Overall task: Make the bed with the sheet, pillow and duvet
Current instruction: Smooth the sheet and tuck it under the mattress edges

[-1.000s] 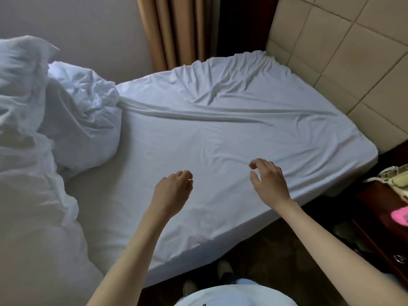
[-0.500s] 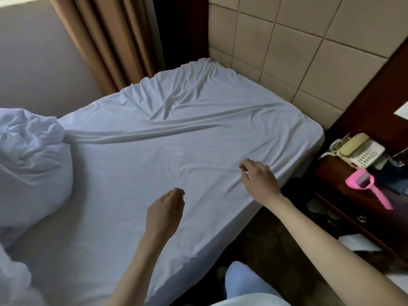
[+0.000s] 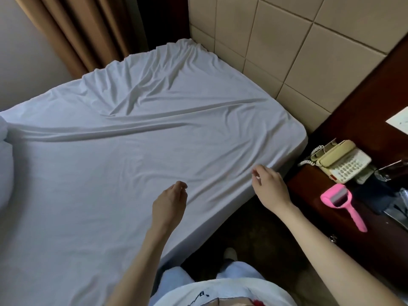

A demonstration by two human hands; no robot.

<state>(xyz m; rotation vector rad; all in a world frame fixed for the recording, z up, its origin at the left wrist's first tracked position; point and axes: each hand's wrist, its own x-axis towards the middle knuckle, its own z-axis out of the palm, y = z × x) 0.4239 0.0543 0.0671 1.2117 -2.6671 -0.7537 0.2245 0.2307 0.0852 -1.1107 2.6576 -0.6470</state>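
The white sheet (image 3: 136,164) is lying spread over the mattress, with long creases running across its middle and bunched folds at the far corner beside the brown curtain (image 3: 88,34). A white bundle of bedding (image 3: 4,164) is showing at the left frame edge, resting on the sheet; whether it is the pillow or the duvet cannot be told.

The left hand (image 3: 169,205) is hovering over the near part of the sheet, fingers loosely curled together and gripping nothing. The right hand (image 3: 270,186) is hanging over the near right edge of the mattress, fingers slightly curled and a little apart, holding nothing; whether its fingertips are touching the sheet cannot be told.

Surrounding items:
- A padded tan wall panel (image 3: 298,51) is bordering the right side of the bed.
- A dark wooden nightstand (image 3: 353,228) is standing just beside the mattress corner, close to the right hand.
- A beige telephone (image 3: 340,161) is sitting on the nightstand.
- A pink lint roller (image 3: 341,204) is lying near the telephone, handle pointing toward the person.

The person's legs are standing in the dark gap between bed and nightstand.
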